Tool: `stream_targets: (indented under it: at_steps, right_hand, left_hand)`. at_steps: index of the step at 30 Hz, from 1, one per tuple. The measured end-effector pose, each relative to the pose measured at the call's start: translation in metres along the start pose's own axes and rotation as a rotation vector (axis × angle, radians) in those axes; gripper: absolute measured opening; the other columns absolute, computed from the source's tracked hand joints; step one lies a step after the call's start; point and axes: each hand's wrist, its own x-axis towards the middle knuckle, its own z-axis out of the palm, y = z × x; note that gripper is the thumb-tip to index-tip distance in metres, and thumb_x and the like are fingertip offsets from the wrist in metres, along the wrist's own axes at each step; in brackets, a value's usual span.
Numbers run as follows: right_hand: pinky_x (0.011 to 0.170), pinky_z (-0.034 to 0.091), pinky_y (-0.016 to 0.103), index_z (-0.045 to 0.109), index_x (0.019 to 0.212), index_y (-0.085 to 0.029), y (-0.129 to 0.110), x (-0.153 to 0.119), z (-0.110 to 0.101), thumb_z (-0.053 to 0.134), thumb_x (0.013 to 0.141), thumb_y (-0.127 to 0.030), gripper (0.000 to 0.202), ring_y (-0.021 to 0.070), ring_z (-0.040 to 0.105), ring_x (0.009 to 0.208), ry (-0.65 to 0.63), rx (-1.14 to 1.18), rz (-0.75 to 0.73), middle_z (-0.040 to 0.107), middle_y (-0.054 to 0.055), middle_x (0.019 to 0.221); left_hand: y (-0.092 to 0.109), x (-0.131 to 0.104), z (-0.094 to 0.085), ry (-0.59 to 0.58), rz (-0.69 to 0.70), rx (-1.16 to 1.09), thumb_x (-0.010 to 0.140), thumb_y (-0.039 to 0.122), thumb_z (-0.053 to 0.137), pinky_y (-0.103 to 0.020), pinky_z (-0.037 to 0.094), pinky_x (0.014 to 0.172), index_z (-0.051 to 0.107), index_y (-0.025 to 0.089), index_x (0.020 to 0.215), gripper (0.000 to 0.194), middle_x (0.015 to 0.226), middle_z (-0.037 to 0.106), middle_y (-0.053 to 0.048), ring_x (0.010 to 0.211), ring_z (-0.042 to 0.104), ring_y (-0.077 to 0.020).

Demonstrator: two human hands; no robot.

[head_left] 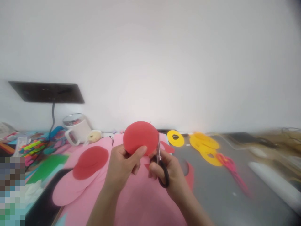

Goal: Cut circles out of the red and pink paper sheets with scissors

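Observation:
A red paper disc (140, 137) is pinched at its lower edge by my left hand (125, 163), the thumb lying on its face. My right hand (166, 168) grips black-handled scissors (163, 174), whose blades point up along the disc's right edge. Whether the blades are apart is too blurred to tell. Below both hands lies pink paper (145, 201). More red discs (91, 161) rest on pink rounded pieces (70, 188) to the left. A red scrap with a curved cutout (190, 177) lies just right of my right wrist.
Yellow rings (204, 146) and pink scissors (232, 172) lie on the grey surface (211, 197) at right. A white mug (80, 130) stands back left, near colourful items (34, 149) and green paper (47, 168). A white roll-like object (275, 182) lies far right.

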Motion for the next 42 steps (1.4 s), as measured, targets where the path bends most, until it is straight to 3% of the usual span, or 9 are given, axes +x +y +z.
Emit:
stream_targets:
  at_steps: [4, 9, 17, 31, 42]
  right_hand:
    - [0.050, 0.040, 0.025, 0.059, 0.080, -0.021, -0.001, -0.001, -0.003, 0.070, 0.069, -0.027, 0.017, 0.0126, 0.049, 0.052, -0.058, -0.024, -0.013, 0.053, -0.005, 0.056]
    - [0.051, 0.033, 0.024, 0.058, 0.088, -0.021, -0.004, -0.001, -0.006, 0.075, 0.074, -0.043, 0.031, 0.0116, 0.039, 0.055, -0.102, -0.016, -0.081, 0.045, -0.006, 0.061]
    - [0.050, 0.029, 0.023, 0.059, 0.089, -0.021, -0.003, -0.001, -0.007, 0.074, 0.077, -0.044, 0.031, 0.0101, 0.033, 0.054, -0.124, 0.007, -0.091, 0.040, -0.007, 0.059]
    - [0.052, 0.028, 0.025, 0.059, 0.083, -0.021, -0.004, -0.001, -0.008, 0.075, 0.073, -0.055, 0.039, 0.0118, 0.033, 0.055, -0.136, -0.022, -0.064, 0.040, -0.006, 0.060]
    - [0.052, 0.033, 0.025, 0.057, 0.080, -0.021, -0.003, -0.001, -0.010, 0.077, 0.072, -0.044, 0.032, 0.0115, 0.036, 0.055, -0.124, -0.026, -0.037, 0.044, -0.006, 0.058]
  left_hand:
    - [0.003, -0.002, -0.001, -0.022, 0.002, 0.015, 0.074, 0.037, 0.066, -0.026, 0.031, 0.043, 0.042, 0.021, 0.042, 0.043, 0.034, 0.038, 0.006, 0.036, 0.036, -0.0084]
    - [0.004, -0.003, -0.003, -0.058, 0.011, 0.030, 0.071, 0.037, 0.067, -0.024, 0.032, 0.043, 0.047, 0.020, 0.046, 0.037, 0.034, 0.040, 0.006, 0.035, 0.035, -0.0067]
    - [0.005, -0.003, -0.002, -0.054, -0.010, 0.058, 0.071, 0.037, 0.066, -0.023, 0.031, 0.043, 0.046, 0.019, 0.045, 0.038, 0.034, 0.039, 0.007, 0.035, 0.034, -0.0059]
    - [0.002, -0.002, -0.004, -0.055, -0.009, 0.041, 0.072, 0.039, 0.068, -0.024, 0.030, 0.043, 0.043, 0.020, 0.044, 0.042, 0.034, 0.039, 0.006, 0.035, 0.034, -0.0067]
    - [0.000, 0.000, -0.005, -0.045, -0.005, 0.026, 0.073, 0.040, 0.068, -0.026, 0.030, 0.043, 0.042, 0.021, 0.044, 0.044, 0.034, 0.039, 0.006, 0.035, 0.035, -0.0081]
